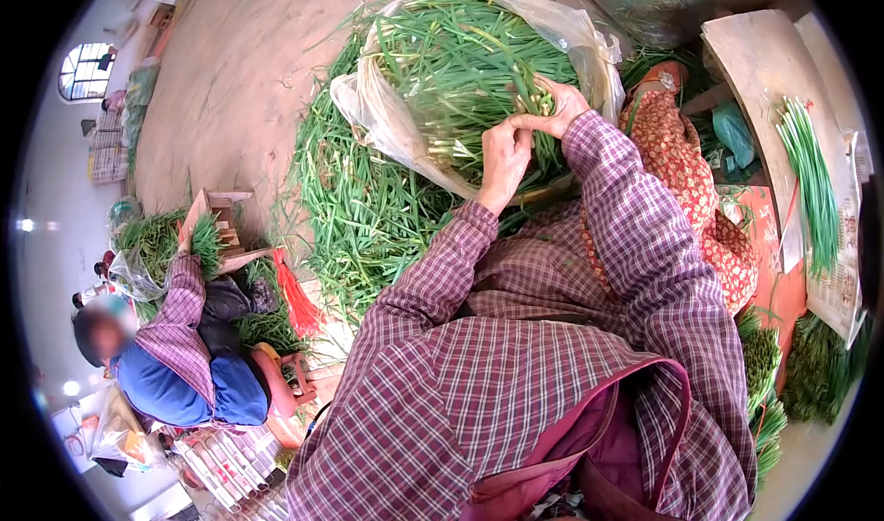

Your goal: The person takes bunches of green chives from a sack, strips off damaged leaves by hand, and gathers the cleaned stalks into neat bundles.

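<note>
A big heap of green chives (479, 47) fills a clear plastic bag (391, 130) with its mouth folded open in front of me. Over its near side, my right hand (562, 107) is closed on a few chive stalks (539, 96). My left hand (505, 162) meets it from the left, its thumb side touching the right hand. Its fingers are curled, and what they grip is hidden. More loose chives (359, 199) spill around the bag on the left.
On the right, a tied bunch of chives (810, 185) lies on a slanted board (760, 61). A patterned red trouser leg (663, 134) is beside the bag. Lower left, another person (184, 355) sits by a wooden crate (216, 222) and chives. A red ribbon bundle (295, 295) lies between.
</note>
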### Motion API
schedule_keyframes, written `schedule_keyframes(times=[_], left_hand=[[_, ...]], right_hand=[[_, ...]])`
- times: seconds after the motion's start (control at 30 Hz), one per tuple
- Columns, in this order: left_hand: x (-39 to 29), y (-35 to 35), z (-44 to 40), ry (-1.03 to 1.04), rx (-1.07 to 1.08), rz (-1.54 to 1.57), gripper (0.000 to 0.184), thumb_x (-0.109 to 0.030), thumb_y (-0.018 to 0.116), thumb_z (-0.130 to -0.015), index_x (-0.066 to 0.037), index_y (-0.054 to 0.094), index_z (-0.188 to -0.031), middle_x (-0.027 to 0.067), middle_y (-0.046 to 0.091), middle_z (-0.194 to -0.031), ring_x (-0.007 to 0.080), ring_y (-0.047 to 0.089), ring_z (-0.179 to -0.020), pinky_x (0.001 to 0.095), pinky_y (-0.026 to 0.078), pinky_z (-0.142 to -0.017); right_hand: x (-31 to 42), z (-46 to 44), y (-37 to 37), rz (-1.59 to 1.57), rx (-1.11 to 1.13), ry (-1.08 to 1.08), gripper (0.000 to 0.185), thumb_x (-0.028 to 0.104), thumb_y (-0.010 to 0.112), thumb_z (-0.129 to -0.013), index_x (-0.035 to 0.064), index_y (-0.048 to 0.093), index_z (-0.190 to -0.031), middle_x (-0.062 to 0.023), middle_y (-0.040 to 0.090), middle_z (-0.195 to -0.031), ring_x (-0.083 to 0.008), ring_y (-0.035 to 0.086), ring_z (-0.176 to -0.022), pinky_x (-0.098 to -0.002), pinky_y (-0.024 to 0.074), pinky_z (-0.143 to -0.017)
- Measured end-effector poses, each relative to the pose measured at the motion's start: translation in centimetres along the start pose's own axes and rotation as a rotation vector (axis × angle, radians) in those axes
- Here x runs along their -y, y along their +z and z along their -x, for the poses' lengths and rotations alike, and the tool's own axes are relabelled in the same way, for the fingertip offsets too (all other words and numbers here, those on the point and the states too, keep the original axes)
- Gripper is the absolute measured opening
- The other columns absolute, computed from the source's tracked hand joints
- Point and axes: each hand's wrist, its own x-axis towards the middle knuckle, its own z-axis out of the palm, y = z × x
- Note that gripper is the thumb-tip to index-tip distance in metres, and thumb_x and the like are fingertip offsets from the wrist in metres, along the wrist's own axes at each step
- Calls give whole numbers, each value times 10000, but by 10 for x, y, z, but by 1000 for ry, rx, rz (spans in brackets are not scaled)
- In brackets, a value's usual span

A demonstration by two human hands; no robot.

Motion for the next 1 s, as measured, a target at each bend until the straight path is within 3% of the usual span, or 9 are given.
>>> schedule_keyframes(times=[0.13, 0.17, 0.27, 0.5, 0.53, 0.6, 0.77, 0.8, 1.0], left_hand=[[-43, -23, 15, 198, 0, -474, 335, -58, 610, -813, -2, 556, -1139, 165, 551, -1079, 277, 570, -933, 372, 454, -745], [-35, -28, 19, 188, 78, -558, 473, -79, 628, -798, -31, 484, -1247, 156, 408, -1303, 291, 404, -1206, 423, 380, -921], [14, -37, 30, 284, 106, -838, 505, -109, 631, -803, -52, 463, -1276, 121, 430, -1299, 302, 362, -1251, 473, 319, -999], [62, -42, 41, 276, 194, -968, 495, -223, 590, -826, -46, 463, -1271, 119, 420, -1312, 294, 320, -1287, 531, 275, -1024], [52, -43, 45, 291, 155, -902, 480, -238, 592, -829, -36, 484, -1251, 142, 432, -1302, 287, 329, -1288, 536, 261, -1037], [24, -51, 58, 301, 119, -754, 480, -234, 602, -825, -36, 490, -1248, 147, 477, -1276, 296, 385, -1257, 503, 285, -1044], [-61, -94, 96, -262, 374, 418, 694, -257, 659, -837, -41, 319, -1402, 124, 484, -1331, 234, 421, -1257, 404, 308, -1059], [-83, -109, 92, -202, 298, 549, 754, -289, 656, -833, -32, 260, -1421, 151, 412, -1384, 249, 360, -1304, 438, 270, -1083], [-112, -194, 50, 200, -322, 979, 929, -649, 649, -685, -142, 324, -1392, 93, 330, -1436, 267, 283, -1332, 486, 181, -1117]], right_hand=[[18, 3, 0, 114, -118, 136, 486, 225, 784, -685, 68, 617, -1114, -55, 680, -987, -146, 629, -933, -300, 471, -861], [17, 1, -1, -16, -209, 199, 480, 200, 778, -696, 84, 614, -1133, -47, 681, -988, -142, 631, -927, -297, 475, -863], [33, -2, -12, -327, -405, 249, 436, 174, 783, -708, 61, 620, -1096, -41, 681, -974, -146, 633, -884, -324, 504, -858], [188, -18, -78, -227, -538, -190, 324, 255, 759, -708, 83, 644, -957, -67, 664, -872, -180, 625, -804, -361, 504, -790], [207, -29, -81, -372, -572, -260, 230, 212, 686, -794, 54, 656, -958, -57, 658, -955, -154, 620, -873, -292, 505, -781], [255, -38, -74, -775, -465, -476, 170, 118, 616, -845, 81, 538, -992, -10, 599, -768, -109, 595, -630, -248, 507, -563], [276, -76, -10, -1232, -436, -371, 114, 140, 620, -845, 74, 593, -934, -42, 623, -844, -156, 602, -735, -297, 503, -677], [271, -86, 4, -1198, -440, -406, 169, 169, 615, -859, 76, 591, -998, -42, 629, -961, -153, 597, -845, -313, 501, -779], [240, -82, 109, -1461, -418, 72, 248, 283, 621, -844, 92, 554, -988, -57, 611, -911, -207, 601, -825, -376, 518, -756]])
